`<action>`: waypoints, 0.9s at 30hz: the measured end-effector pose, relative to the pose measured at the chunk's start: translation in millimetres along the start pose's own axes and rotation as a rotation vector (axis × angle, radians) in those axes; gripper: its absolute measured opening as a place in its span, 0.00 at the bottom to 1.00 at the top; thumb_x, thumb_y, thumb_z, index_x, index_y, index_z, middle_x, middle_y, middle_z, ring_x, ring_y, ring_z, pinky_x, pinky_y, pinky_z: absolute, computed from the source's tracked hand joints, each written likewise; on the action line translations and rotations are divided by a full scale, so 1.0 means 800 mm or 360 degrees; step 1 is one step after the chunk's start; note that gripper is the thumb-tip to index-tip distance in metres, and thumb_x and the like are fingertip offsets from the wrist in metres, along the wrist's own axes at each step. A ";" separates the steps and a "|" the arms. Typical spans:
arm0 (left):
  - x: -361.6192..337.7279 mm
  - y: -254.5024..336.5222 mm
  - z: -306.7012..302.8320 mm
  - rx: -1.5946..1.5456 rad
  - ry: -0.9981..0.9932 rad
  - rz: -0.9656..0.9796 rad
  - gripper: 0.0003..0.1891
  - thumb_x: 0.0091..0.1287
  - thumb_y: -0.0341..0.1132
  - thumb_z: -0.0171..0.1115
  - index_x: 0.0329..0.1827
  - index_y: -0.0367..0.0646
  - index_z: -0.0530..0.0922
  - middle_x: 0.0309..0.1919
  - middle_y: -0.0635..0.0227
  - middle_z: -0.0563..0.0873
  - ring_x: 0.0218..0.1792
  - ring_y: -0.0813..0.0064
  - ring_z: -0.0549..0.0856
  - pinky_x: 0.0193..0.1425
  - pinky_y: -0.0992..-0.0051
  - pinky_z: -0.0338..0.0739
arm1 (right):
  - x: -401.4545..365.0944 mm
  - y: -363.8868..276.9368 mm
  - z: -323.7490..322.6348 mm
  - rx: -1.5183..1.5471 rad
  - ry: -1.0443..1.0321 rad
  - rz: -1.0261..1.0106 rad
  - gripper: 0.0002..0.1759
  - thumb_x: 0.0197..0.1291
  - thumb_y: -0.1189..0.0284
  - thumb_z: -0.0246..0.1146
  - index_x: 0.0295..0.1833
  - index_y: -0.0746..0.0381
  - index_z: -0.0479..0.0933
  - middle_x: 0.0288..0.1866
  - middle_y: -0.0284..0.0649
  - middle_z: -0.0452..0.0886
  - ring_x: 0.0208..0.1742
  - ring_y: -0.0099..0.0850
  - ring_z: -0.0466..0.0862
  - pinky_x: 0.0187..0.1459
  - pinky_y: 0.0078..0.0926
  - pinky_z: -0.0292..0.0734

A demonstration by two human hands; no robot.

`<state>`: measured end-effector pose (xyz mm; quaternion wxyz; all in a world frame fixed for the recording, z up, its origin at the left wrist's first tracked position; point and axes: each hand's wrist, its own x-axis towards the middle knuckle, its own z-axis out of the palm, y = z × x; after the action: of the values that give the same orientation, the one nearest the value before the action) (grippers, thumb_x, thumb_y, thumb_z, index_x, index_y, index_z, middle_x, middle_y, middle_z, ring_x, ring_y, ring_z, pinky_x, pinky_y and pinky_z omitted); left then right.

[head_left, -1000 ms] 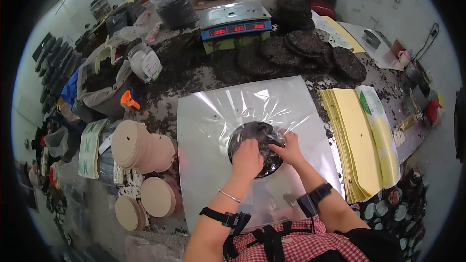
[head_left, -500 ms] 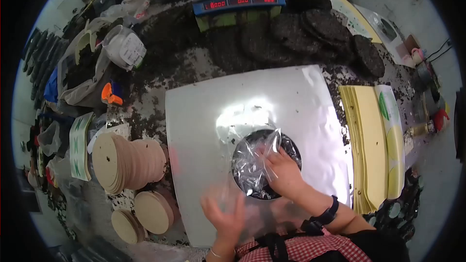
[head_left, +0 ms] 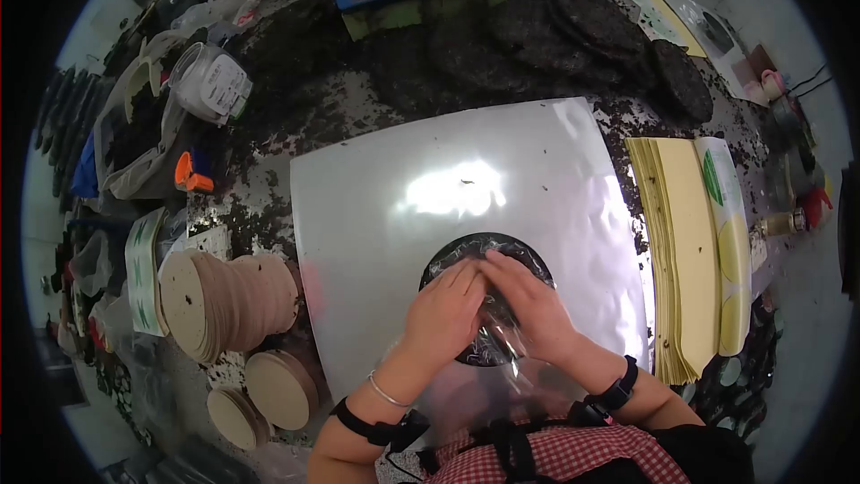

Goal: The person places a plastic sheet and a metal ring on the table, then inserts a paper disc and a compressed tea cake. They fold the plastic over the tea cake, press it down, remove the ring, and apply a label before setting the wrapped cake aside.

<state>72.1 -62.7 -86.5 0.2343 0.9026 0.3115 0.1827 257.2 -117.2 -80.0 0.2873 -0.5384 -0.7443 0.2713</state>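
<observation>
The left hand (head_left: pixel 448 309) and right hand (head_left: pixel 530 303) lie close, fingers straight, over a dark disc (head_left: pixel 475 246) on a silver sheet (head_left: pixel 367 215), apparently smoothing clear wrap (head_left: pixel 509 339); whether either pinches it is hidden. Loose wrap toward the apron (head_left: pixel 573 453) seemingly calls for gathering inward.

The counter (head_left: pixel 273 177) is viewed from a single head-worn camera, aimed forward and steeply down; the hands (head_left: pixel 443 312) are seen from above at close range, below centre, within a wide, dark-edged, curved field.
</observation>
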 end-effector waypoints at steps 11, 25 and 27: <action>-0.011 0.034 0.019 0.0318 0.0029 -0.0225 0.42 0.64 0.33 0.61 0.81 0.31 0.55 0.80 0.46 0.61 0.80 0.54 0.62 0.83 0.58 0.57 | -0.018 0.000 0.003 -0.0441 -0.0109 -0.0162 0.36 0.62 0.70 0.59 0.74 0.74 0.63 0.77 0.65 0.62 0.76 0.55 0.69 0.77 0.46 0.62; -0.003 0.037 0.024 0.0646 -0.0220 -0.0328 0.40 0.63 0.33 0.58 0.81 0.34 0.60 0.79 0.48 0.66 0.80 0.51 0.64 0.84 0.57 0.54 | -0.011 0.074 -0.144 -0.0255 0.0450 0.0317 0.14 0.61 0.71 0.65 0.51 0.62 0.83 0.53 0.45 0.86 0.50 0.47 0.87 0.54 0.39 0.82; 0.000 0.043 0.018 0.0566 -0.0242 -0.0352 0.41 0.61 0.34 0.58 0.80 0.32 0.60 0.79 0.47 0.65 0.80 0.51 0.63 0.84 0.56 0.52 | -0.044 0.204 -0.226 -0.0907 0.1147 0.0690 0.20 0.56 0.82 0.59 0.54 0.62 0.83 0.56 0.46 0.85 0.57 0.45 0.84 0.58 0.41 0.80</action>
<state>95.5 -90.8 -79.9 0.1128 0.9012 0.4173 0.0295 501.8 -89.2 -76.9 0.3046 -0.7968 -0.5136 -0.0922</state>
